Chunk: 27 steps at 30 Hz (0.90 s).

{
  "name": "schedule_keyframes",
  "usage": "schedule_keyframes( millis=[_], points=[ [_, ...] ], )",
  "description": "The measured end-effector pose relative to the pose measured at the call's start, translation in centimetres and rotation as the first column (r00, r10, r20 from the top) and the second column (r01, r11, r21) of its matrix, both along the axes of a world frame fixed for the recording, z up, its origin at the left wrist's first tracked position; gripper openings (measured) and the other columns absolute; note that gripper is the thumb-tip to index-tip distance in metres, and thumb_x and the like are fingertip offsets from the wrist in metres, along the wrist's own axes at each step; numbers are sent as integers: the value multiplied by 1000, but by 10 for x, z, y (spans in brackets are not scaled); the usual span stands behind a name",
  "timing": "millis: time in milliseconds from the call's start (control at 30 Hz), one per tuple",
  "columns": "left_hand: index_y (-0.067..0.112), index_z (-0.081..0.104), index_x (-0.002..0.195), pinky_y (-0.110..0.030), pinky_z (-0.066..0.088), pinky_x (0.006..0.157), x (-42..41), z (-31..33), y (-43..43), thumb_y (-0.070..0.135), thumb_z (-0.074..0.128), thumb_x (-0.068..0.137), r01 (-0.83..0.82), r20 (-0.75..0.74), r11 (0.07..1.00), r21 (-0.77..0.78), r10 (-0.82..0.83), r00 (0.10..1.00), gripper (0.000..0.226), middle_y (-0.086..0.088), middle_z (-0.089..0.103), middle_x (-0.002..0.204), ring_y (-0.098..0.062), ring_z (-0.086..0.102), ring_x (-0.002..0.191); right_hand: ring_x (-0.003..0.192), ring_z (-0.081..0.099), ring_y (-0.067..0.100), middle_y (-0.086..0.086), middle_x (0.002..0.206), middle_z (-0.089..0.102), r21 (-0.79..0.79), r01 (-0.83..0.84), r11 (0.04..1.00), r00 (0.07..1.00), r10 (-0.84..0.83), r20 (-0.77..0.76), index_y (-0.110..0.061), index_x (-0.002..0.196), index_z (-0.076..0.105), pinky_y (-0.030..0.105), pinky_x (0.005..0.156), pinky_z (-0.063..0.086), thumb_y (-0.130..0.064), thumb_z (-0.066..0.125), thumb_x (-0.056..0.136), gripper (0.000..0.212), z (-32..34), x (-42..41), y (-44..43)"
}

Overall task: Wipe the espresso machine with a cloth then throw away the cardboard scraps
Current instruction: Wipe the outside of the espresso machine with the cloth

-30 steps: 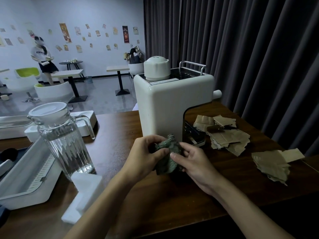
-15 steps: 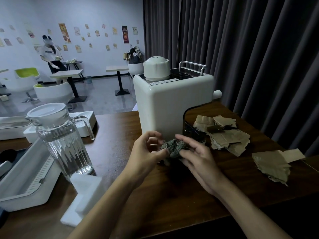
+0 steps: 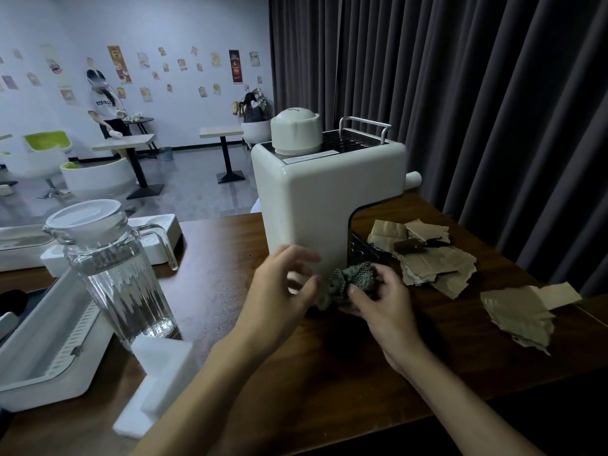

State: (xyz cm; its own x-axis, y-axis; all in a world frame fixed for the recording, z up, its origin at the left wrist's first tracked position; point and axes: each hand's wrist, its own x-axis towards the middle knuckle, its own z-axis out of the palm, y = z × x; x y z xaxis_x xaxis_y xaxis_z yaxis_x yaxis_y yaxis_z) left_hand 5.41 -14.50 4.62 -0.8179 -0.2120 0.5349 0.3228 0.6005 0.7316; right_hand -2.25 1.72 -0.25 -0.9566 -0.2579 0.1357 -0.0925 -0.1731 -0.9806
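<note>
A cream espresso machine stands on the brown wooden table, with a domed lid and a metal rail on top. At its base, a crumpled grey-green cloth is held by my right hand, fingers curled round it. My left hand hovers just left of the cloth with fingers spread, blurred, in front of the machine's lower side. Torn cardboard scraps lie right of the machine in one pile and in a second pile near the table's right edge.
A glass pitcher with a white lid stands at the left. White foam blocks lie in front of it and a long white tray runs along the left edge. Dark curtains hang behind. A person stands far back in the room.
The cloth went from being held by both hands to my right hand alone, moving toward the machine's base. My left hand let go and opened its fingers.
</note>
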Motion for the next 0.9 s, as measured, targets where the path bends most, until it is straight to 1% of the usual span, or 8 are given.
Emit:
schedule_keyframes(
  millis=[100, 167, 233, 333, 500, 633, 833, 900],
  points=[
    [22, 61, 109, -13, 46, 73, 1, 20, -7, 1, 70, 85, -188, -222, 966, -177, 147, 964, 33, 10, 52, 104, -6, 56, 89, 85, 68, 10, -6, 104, 58, 126, 246, 961, 968, -238, -73, -25, 112, 44, 19, 61, 57, -4, 68, 86, 41, -11, -14, 7],
    [15, 57, 121, -26, 50, 87, -3, 36, -14, 2, 71, 83, -271, -281, 940, -207, 208, 937, 42, 2, 48, 115, -12, 54, 101, 77, 69, 11, -1, 106, 58, 201, 370, 907, 929, -353, -113, -23, 111, 46, 17, 55, 55, -6, 68, 87, 37, -19, -25, 14],
    [11, 48, 135, -44, 47, 102, -8, 53, -21, 5, 71, 84, -289, -275, 923, -252, 218, 936, 57, -7, 40, 133, -26, 47, 123, 86, 69, 19, 5, 113, 60, 294, 440, 848, 898, -424, -119, -18, 119, 49, 24, 61, 58, -10, 67, 89, 36, -23, -36, 19],
    [16, 43, 144, -44, 31, 118, -15, 74, -29, 10, 67, 86, -231, -245, 917, -326, 154, 957, 63, -7, 30, 154, -25, 30, 144, 108, 63, 29, 11, 121, 61, 395, 456, 798, 887, -443, -130, -10, 131, 49, 39, 83, 58, -25, 63, 93, 43, -25, -44, 20],
    [20, 51, 139, -37, 32, 117, -23, 87, -42, 9, 64, 89, -92, -127, 891, -444, 39, 991, 53, 7, 45, 147, -13, 38, 140, 107, 62, 20, 5, 115, 64, 406, 421, 811, 907, -380, -182, -13, 126, 60, 32, 84, 50, -31, 39, 103, 36, -28, -41, 12],
    [19, 51, 140, -33, 34, 117, -25, 92, -54, 8, 70, 89, -38, -104, 873, -486, -15, 995, 55, 4, 46, 145, -12, 41, 138, 125, 53, 21, 5, 134, 58, 413, 417, 810, 909, -381, -172, -13, 134, 56, 20, 88, 41, -14, 58, 96, 37, -29, -43, 10],
    [19, 49, 144, -38, 42, 111, -30, 94, -60, 12, 74, 88, -29, -91, 870, -493, -19, 996, 62, 3, 45, 146, -14, 45, 133, 127, 51, 28, 8, 134, 58, 408, 468, 783, 882, -441, -166, -15, 133, 56, 32, 93, 48, -11, 65, 91, 43, -30, -37, -5],
    [19, 50, 143, -41, 43, 110, -31, 93, -61, 13, 75, 87, -27, -96, 874, -485, -23, 995, 62, 3, 45, 145, -14, 45, 133, 128, 50, 28, 8, 132, 58, 389, 471, 792, 881, -446, -158, -15, 132, 57, 29, 90, 45, -12, 66, 91, 43, -30, -32, -12]
  ],
)
